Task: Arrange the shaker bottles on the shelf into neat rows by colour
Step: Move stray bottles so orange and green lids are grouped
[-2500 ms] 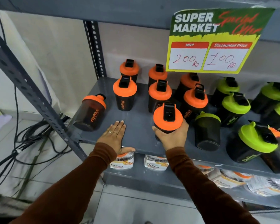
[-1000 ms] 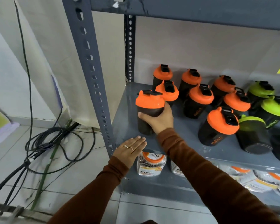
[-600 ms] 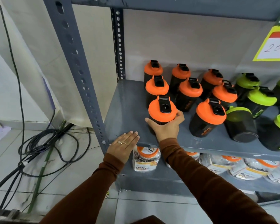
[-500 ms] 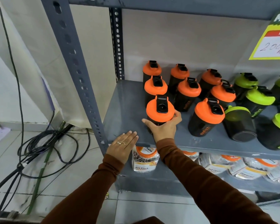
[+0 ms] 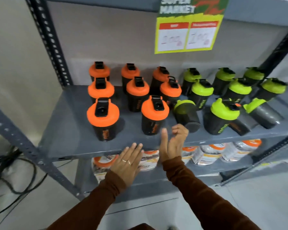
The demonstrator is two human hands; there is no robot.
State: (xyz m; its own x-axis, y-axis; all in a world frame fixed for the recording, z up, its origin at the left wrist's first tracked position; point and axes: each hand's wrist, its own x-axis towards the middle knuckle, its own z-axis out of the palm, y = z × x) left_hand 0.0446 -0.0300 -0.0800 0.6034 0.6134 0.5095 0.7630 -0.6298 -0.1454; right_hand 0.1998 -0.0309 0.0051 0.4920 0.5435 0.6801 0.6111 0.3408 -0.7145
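Observation:
Several black shaker bottles with orange lids stand in rows on the left of the grey shelf (image 5: 70, 130). The front-left orange bottle (image 5: 103, 118) stands alone and upright, and another orange bottle (image 5: 154, 114) stands to its right. Green-lidded bottles (image 5: 201, 90) fill the right side. One green bottle (image 5: 186, 113) leans tilted, a second (image 5: 263, 112) lies on its side, and a third (image 5: 223, 115) stands at the front. My left hand (image 5: 128, 161) rests flat at the shelf's front edge. My right hand (image 5: 171, 141) hovers empty, fingers loosely curled, near the tilted green bottle.
A yellow and green price sign (image 5: 188, 27) hangs from the shelf above. Packaged jars (image 5: 206, 153) fill the lower shelf. A slotted metal upright (image 5: 48, 40) stands at the left, and black cables (image 5: 7, 176) lie on the floor.
My right hand has let go of the orange-lidded bottle, which now stands at the front left, and has moved right. My view has swung right, showing the green bottles.

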